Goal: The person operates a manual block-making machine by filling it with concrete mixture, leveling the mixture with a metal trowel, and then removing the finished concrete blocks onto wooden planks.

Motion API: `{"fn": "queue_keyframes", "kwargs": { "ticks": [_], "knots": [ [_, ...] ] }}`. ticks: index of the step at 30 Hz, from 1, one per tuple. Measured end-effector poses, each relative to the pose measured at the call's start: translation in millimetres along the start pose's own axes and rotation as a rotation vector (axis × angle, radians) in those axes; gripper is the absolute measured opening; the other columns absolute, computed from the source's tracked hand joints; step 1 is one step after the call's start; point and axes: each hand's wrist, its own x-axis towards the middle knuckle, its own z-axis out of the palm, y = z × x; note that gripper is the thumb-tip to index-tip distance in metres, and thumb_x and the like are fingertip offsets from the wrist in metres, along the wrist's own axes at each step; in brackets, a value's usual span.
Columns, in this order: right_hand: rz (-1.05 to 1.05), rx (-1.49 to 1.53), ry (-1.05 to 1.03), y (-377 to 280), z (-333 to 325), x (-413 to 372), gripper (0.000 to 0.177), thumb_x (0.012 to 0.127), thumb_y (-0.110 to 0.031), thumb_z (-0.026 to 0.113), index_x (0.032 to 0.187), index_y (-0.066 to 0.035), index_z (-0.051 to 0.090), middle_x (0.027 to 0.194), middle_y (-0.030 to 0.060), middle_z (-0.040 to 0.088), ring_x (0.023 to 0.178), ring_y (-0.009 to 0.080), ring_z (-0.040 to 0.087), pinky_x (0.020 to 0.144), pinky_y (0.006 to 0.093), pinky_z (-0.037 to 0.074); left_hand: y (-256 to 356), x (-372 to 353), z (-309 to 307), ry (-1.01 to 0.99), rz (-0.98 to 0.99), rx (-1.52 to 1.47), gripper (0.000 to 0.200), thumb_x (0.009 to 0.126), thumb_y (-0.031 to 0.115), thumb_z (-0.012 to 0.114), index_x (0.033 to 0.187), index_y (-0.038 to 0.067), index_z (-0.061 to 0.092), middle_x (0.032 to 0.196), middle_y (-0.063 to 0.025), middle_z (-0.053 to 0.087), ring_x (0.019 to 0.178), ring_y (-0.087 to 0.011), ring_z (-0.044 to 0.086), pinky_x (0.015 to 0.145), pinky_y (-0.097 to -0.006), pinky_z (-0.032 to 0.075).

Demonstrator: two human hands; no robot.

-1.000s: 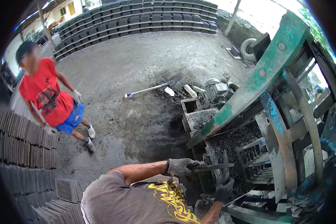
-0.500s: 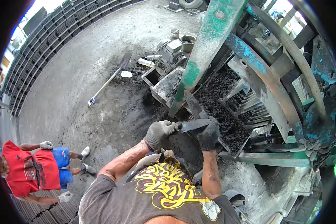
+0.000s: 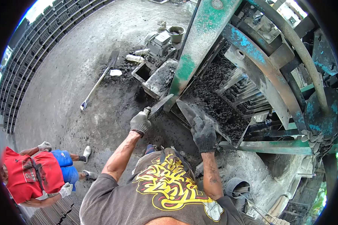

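1. Head view, left side: the gloved left hand (image 3: pixel 142 120) is closed around the handle of a narrow blade (image 3: pixel 162 105), which points up and right toward the lower end of a green beam (image 3: pixel 191 60).
2. Head view, right side: the gloved right hand (image 3: pixel 203 134) is curled onto the near end of a broader blade (image 3: pixel 188 113), its tip up and left, beside dark crumbly material (image 3: pixel 229 123) in the machine.
3. Head view, around them: a shovel (image 3: pixel 98 83) lies on the floor near a motor (image 3: pixel 159 44); a person in red (image 3: pixel 35 172) is at lower left.
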Motion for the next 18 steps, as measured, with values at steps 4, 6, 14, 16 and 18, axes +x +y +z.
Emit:
{"fn": "queue_keyframes", "kwargs": {
  "ticks": [4, 6, 14, 16, 18],
  "knots": [
    [-0.013, -0.019, -0.003, 4.6, -13.9, -5.5, 0.062, 0.072, -0.035, 0.081, 0.117, 0.001, 0.056, 0.105, 0.0187, 0.063, 0.098, 0.0363, 0.063, 0.085, 0.0408, 0.052, 5.9, -12.4, 6.6, 0.177, 0.21, -0.076, 0.058, 0.068, 0.0, 0.059, 0.126, 0.008, 0.054, 0.099, -0.0174, 0.065, 0.085, -0.0364, 0.065, 0.07, -0.0453, 0.053],
    [-0.01, 0.154, 0.059, 3.1, -22.0, -4.8, 0.062, 0.075, -0.037, 0.079, 0.121, 0.0, 0.058, 0.111, 0.018, 0.065, 0.098, 0.0351, 0.064, 0.087, 0.0408, 0.053, 18.3, -15.2, 0.6, 0.152, 0.212, -0.012, 0.055, 0.069, 0.001, 0.06, 0.123, 0.008, 0.055, 0.097, -0.0171, 0.065, 0.083, -0.0361, 0.065, 0.068, -0.0451, 0.053],
    [-0.021, 0.358, -0.448, 11.1, -29.2, 0.4, 0.051, 0.082, -0.037, 0.075, 0.126, -0.014, 0.065, 0.115, 0.0161, 0.067, 0.102, 0.0326, 0.065, 0.087, 0.042, 0.052, 78.7, -20.0, 2.2, 0.301, 0.25, 0.074, 0.029, 0.073, 0.005, 0.061, 0.102, 0.005, 0.06, 0.078, -0.0146, 0.062, 0.072, -0.0345, 0.063, 0.061, -0.0454, 0.049],
    [-0.066, 0.297, -0.393, 34.4, -22.7, 10.1, 0.051, 0.082, -0.037, 0.074, 0.127, -0.014, 0.064, 0.116, 0.0156, 0.067, 0.104, 0.032, 0.065, 0.089, 0.0422, 0.051, 91.5, -21.0, -3.7, 0.292, 0.258, 0.097, 0.028, 0.073, 0.006, 0.06, 0.101, 0.005, 0.06, 0.078, -0.0146, 0.062, 0.071, -0.0343, 0.063, 0.06, -0.0452, 0.049],
    [-0.136, 0.187, -0.227, 74.1, -5.4, 22.1, 0.052, 0.082, -0.038, 0.073, 0.125, -0.013, 0.062, 0.107, 0.0194, 0.067, 0.097, 0.0374, 0.065, 0.083, 0.0412, 0.053, 100.6, -25.4, -1.9, 0.274, 0.264, 0.118, 0.027, 0.074, 0.006, 0.06, 0.101, 0.006, 0.06, 0.078, -0.0147, 0.062, 0.071, -0.0342, 0.063, 0.06, -0.045, 0.049]
  ]
}}
